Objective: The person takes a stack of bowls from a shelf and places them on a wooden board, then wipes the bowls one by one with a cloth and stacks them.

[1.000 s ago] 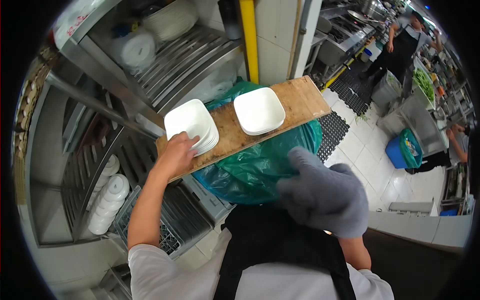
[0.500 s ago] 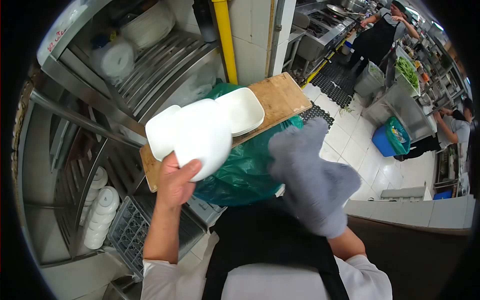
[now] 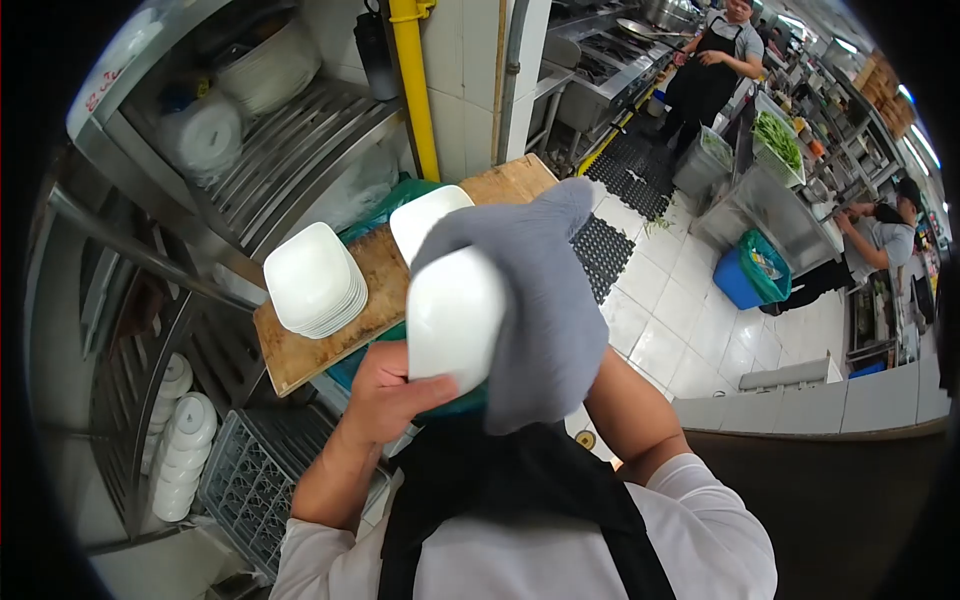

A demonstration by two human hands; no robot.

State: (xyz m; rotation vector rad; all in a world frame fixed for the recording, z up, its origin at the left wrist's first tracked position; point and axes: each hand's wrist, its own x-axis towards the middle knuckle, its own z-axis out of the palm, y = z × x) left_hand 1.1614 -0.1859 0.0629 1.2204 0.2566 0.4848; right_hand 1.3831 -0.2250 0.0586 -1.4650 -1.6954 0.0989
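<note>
Left hand [image 3: 392,395] grips white dish [image 3: 452,315] by its near edge, near side of plank [image 3: 383,268], likely leaving the rest free for gray cloth [image 3: 555,310]; right hand cloth-covered, can't tell its grip. Dish stack [image 3: 310,278] at left nested, probably saving room.

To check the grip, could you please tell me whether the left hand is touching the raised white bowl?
Touching. The head view shows the left hand with its thumb lying over the near edge of the raised white bowl.
</note>
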